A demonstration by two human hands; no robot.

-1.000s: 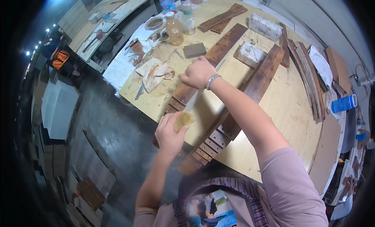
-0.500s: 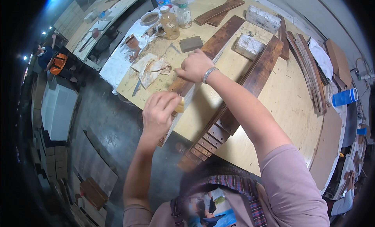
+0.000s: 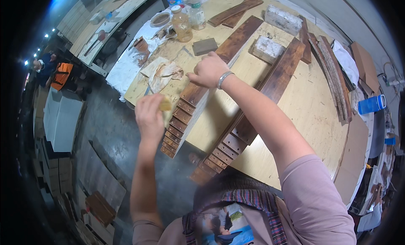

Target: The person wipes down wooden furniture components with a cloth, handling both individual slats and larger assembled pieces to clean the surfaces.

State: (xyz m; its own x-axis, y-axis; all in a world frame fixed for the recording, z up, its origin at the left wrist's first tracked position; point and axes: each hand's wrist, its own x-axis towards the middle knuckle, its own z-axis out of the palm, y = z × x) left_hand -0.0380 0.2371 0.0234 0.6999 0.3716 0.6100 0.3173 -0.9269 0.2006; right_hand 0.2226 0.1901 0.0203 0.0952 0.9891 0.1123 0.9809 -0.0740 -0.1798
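My left hand (image 3: 148,118) is raised just left of a stack of brown stained wooden boards (image 3: 239,39), its fingers closed on a yellow sponge (image 3: 166,104). The sponge is clear of the wood. My right hand (image 3: 209,71) lies over the middle of the same stack with curled fingers, gripping it; most fingertips are hidden. The near ends of these boards are stepped, showing small holes in each. To the right, a second stepped stack of dark boards (image 3: 276,82) lies under my right forearm.
A stained cloth (image 3: 164,72), a grey block (image 3: 205,47) and a jar of amber liquid (image 3: 182,25) are on the table's left. Two whitish blocks (image 3: 268,50) stand between and beyond the stacks. Long strips (image 3: 331,76) lie far right. Another person (image 3: 45,72) is beyond the aisle.
My left hand has moved left with the sponge, off the near end of the boards, uncovering their stepped ends. My right hand stays in nearly the same place.
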